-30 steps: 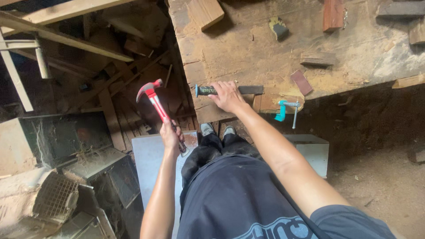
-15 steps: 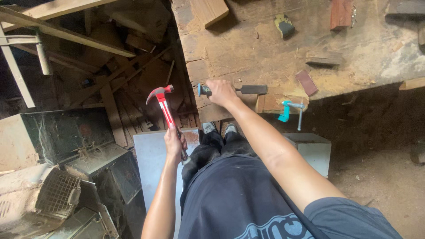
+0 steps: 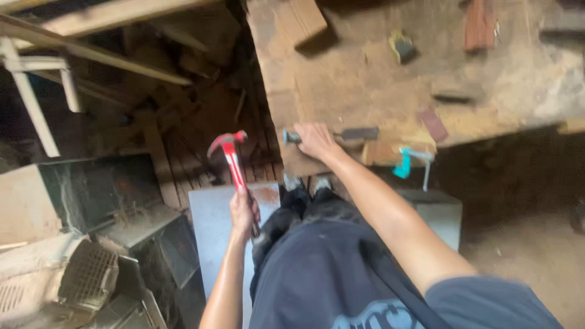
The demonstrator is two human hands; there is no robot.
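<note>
My left hand [image 3: 243, 211] grips the handle of a red claw hammer [image 3: 230, 158], its head raised up and to the left of a worn wooden workbench [image 3: 365, 85]. My right hand [image 3: 315, 141] is closed around a chisel [image 3: 344, 134] with a dark blade and a bluish butt end, which lies flat on the bench's near edge. The blade points right. I am standing on a grey slab [image 3: 213, 213], and my dark shoes [image 3: 304, 183] show below the bench.
A turquoise clamp [image 3: 409, 161] hangs on the bench's front edge. Wood offcuts [image 3: 308, 21], a red-brown block [image 3: 478, 24] and a small yellow-green object [image 3: 402, 45] lie on the bench. Stacked planks and beams [image 3: 122, 67] fill the left side. A mesh-fronted machine [image 3: 85, 274] sits lower left.
The hammer in my left hand has stayed raised, drifting slightly right toward the bench. My right hand has kept its hold on the chisel. The view has shifted a little.
</note>
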